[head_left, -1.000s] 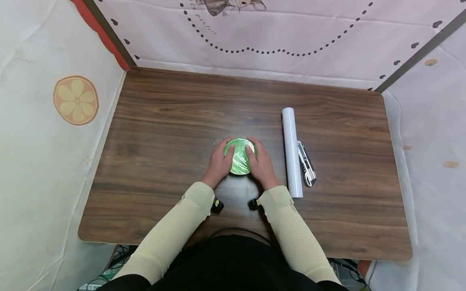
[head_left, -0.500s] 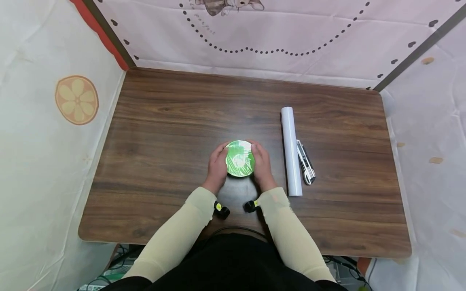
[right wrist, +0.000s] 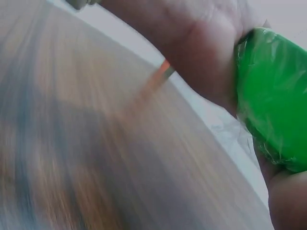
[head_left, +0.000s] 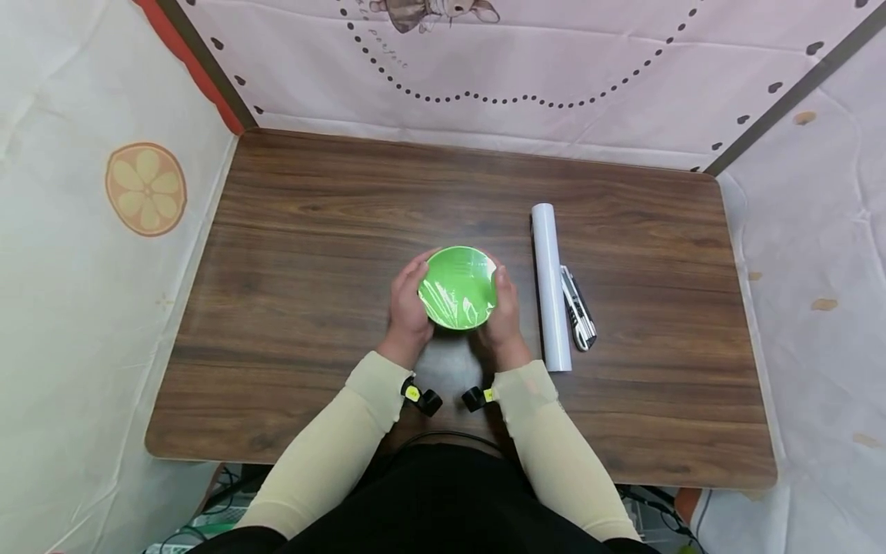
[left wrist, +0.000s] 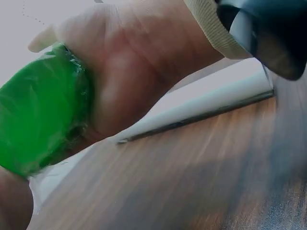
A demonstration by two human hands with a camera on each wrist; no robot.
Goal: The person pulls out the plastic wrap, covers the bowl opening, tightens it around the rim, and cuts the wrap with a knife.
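Observation:
A round green dish [head_left: 460, 292], wrapped in clear film with shiny creases, is held between both hands in front of the body. My left hand [head_left: 408, 304] grips its left side, and my right hand [head_left: 504, 312] grips its right side with the thumb at the rim. Most fingers are hidden beneath or behind the dish. Crinkled film bunches around its edge in the left wrist view, where the dish [left wrist: 43, 110] lies against the palm. From the right wrist, the same green dish [right wrist: 276, 96] appears off the table.
A long white roll [head_left: 551, 288] lies on the brown wooden table [head_left: 318, 231] to the right of my hands. Beside it is a utility knife [head_left: 578, 309]. Printed cloth walls [head_left: 484, 69] stand around the back and sides.
Both hands have shifted grip to the dish's sides and raised it. It looks larger and its face shows more fully. The thumbs have moved off its top to the edge.

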